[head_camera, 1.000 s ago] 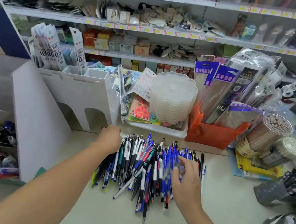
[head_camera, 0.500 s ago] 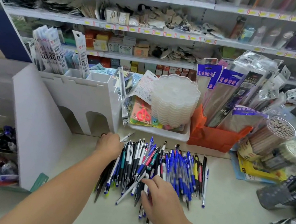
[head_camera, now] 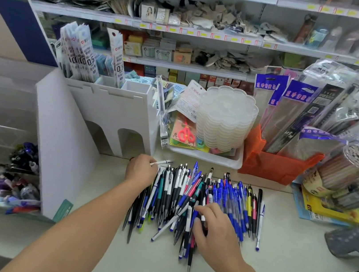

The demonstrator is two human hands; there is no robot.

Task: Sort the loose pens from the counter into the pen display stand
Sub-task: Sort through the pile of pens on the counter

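Since half a sec ago the right hand (head_camera: 215, 231) has slid a bit to the right and dug its fingers into the middle of the pen pile (head_camera: 198, 204), while the left hand (head_camera: 141, 171) has stayed at the top left edge of the pile, fingers curled round a white pen (head_camera: 162, 162) whose tip pokes out to the right. Right hand's fingers are bent down onto a few pens, thumb out to the left; can't tell if it has really pinched one yet or is just touching. Pens lie on the counter (head_camera: 287, 233) in a messy heap, mostly blue, some black, white, red, yellow, laid mostly pointing away from the person, some crossed over others. White pen display stand (head_camera: 116, 112) sits just behind and left of the pile, w/ open slots on top, some of them holding packs. Pens look light, stiff, smooth plastic, so I think they roll and slip easy and one pull can drag its neighbours along. Best bet is prob to pinch one pen near the middle of its barrel w/ thumb and 2 fingers, lift it straight up out of the heap, not by the tip or clip. Ones lying on top come free first; buried ones will likely snag.
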